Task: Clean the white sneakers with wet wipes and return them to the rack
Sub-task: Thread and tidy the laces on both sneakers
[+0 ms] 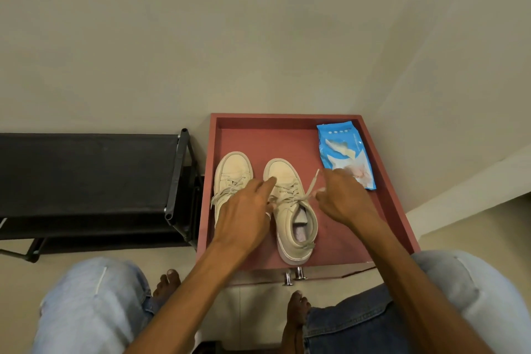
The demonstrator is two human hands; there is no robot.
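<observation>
One sneaker [284,217], light and soft: I'd grip its heel collar; right hand [344,198] pinches lace [311,184], left hand [244,215] I cannot tell.

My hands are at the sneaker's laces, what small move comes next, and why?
Probably draw the lace free with the right hand while the left hand steadies the sneaker: the lace is pinched taut, and the wipes lie aside.

Both bare forearms reach forward from 6 o'clock. The left hand [244,218] lies palm down, fingers stretched toward 1 o'clock. The right hand [346,201], at its 3 o'clock, curls its fingers and pinches a pale beige flat shoelace [311,184].
</observation>
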